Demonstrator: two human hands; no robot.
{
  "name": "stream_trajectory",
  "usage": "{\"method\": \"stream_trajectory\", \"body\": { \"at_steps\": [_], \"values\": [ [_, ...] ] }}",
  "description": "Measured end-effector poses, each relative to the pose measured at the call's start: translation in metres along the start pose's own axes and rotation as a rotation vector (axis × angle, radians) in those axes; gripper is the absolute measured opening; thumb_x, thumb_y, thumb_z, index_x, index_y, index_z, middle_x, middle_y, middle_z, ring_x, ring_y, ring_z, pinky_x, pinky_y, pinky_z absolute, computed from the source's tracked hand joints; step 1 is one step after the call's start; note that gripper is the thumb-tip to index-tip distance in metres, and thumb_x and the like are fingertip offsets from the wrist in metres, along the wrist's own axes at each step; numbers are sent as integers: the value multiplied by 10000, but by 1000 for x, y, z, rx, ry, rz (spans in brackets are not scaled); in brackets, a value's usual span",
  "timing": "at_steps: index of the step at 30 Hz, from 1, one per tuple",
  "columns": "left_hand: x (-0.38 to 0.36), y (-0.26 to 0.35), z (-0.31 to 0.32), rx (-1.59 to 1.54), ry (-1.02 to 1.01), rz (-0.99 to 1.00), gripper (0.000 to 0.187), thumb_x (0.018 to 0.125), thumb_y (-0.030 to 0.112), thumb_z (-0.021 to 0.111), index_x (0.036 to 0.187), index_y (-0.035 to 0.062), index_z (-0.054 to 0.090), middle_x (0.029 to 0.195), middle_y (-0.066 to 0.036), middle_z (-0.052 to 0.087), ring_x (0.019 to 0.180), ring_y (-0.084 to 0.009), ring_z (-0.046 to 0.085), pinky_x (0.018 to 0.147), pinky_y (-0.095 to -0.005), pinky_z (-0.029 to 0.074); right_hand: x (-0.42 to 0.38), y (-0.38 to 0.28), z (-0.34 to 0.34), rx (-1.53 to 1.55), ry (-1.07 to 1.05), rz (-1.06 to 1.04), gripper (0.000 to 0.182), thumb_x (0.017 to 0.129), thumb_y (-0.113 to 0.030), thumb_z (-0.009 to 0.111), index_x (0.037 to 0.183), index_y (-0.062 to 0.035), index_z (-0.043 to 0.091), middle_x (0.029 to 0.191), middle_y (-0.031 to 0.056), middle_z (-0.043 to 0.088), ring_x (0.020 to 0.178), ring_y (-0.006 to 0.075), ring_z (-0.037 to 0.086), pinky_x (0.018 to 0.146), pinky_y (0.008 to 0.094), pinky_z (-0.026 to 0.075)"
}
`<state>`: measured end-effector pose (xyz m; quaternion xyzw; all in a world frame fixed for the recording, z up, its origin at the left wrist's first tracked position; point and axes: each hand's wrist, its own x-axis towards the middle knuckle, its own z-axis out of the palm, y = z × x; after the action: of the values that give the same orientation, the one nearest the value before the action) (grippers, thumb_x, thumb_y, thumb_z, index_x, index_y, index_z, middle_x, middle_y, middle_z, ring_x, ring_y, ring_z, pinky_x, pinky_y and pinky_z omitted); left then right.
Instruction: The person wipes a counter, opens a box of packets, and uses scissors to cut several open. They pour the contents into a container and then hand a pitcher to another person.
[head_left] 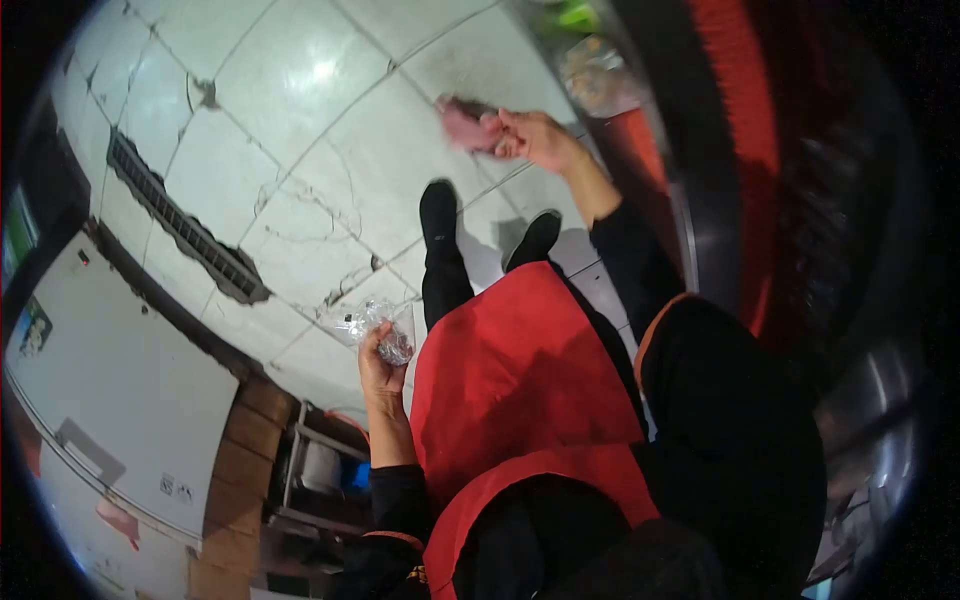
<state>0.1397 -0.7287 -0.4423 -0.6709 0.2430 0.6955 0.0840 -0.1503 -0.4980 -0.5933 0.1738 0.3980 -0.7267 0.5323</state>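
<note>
My left hand (382,362), low and left of the red apron (530,370), is closed round a crumpled clear plastic bag (398,343). What the bag contains is too small to make out. Farther up, my right hand (540,140) holds a pinkish-red cloth-like item (468,128) by its end, out over the tiled floor. That item is blurred, so its exact nature is unclear. The two hands are well apart.
A metal counter edge (686,235) runs along the right, with a clear bag (598,75) of something brownish near its top. Cracked white tiles (300,130) and a floor drain grate (180,215) lie ahead. A white appliance (120,370) stands at the left.
</note>
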Motion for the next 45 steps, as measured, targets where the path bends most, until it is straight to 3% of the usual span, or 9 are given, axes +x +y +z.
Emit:
{"method": "stream_trajectory", "body": {
  "at_steps": [4, 6, 12, 15, 18, 20, 24, 29, 45],
  "values": [
    [-34, 20, 41, 52, -167, 39, 167, 701, 153, 624, 825, 139, 513, 711, 1, 516, 583, -169, 520, 489, -294, 416, -134, -74, 58, 287, 88, -323, 57, 823, -143, 538, 862, -108, 558, 845, -2, 533, 635, 68, 468, 661, 247, 414],
    [-54, 31, 58, 94, -200, 73, 180, 696, 163, 624, 836, 135, 513, 725, -4, 521, 612, -169, 526, 503, -293, 419, -196, -98, 44, 160, 99, -597, 277, 771, -177, 584, 1016, -94, 483, 961, 87, 535, 923, 193, 527, 785, 363, 436],
    [-107, 46, 90, 173, -354, 114, 186, 690, 165, 631, 828, 132, 512, 745, -3, 526, 646, -166, 528, 520, -295, 423, -337, -99, -38, 549, 725, -1253, 359, 732, -147, 558, 1083, -90, 511, 1076, 116, 544, 1019, 252, 508, 862, 380, 401],
    [-130, 44, 101, 227, -405, 118, 178, 700, 164, 611, 843, 86, 541, 726, -5, 527, 627, -145, 520, 505, -282, 416, -350, -67, -62, 234, 1204, -1066, 402, 742, -191, 570, 1118, -76, 488, 1098, 135, 533, 1036, 271, 498, 878, 386, 394],
    [-154, 37, 110, 317, -528, 159, 227, 697, 177, 595, 883, 53, 549, 776, -30, 540, 659, -163, 530, 520, -293, 432, -334, -25, -31, -1163, 1627, -464, 453, 752, -235, 583, 1153, -62, 464, 1120, 155, 522, 1054, 290, 489, 894, 393, 386],
    [-172, 31, 119, 465, -635, 174, 250, 687, 141, 552, 896, 4, 557, 831, -71, 563, 680, -186, 538, 548, -314, 462, -328, -23, 26, -1468, 1402, -549, 490, 759, -264, 591, 1177, -52, 449, 1134, 168, 515, 1065, 303, 482, 905, 398, 381],
    [-240, 7, 164, 965, -889, 19, 346, 761, 153, 574, 1077, 32, 498, 964, -78, 563, 847, -189, 574, 637, -337, 509, -394, -54, 164, -1036, 383, -927, 789, 626, -356, 747, 1275, -119, 367, 1299, 161, 369, 1194, 324, 325, 999, 422, 251],
    [-280, -29, 199, 1388, -1235, -65, 389, 768, 264, 627, 1078, 58, 516, 967, -72, 578, 876, -189, 580, 716, -331, 511, -482, -51, 237, -1262, 202, -875, 809, 571, -345, 773, 1245, -121, 385, 1260, 152, 392, 1148, 334, 355, 966, 432, 288],
    [-449, -245, 175, 1451, -1449, -662, 487, 705, 162, 502, 1161, 2, 436, 1067, -166, 539, 896, -257, 577, 720, -377, 505, -696, 151, 241, -584, 1447, -1254, 282, 701, -122, 683, 970, -82, 608, 1126, 119, 529, 1047, 270, 505, 872, 347, 414]
  ]
}}
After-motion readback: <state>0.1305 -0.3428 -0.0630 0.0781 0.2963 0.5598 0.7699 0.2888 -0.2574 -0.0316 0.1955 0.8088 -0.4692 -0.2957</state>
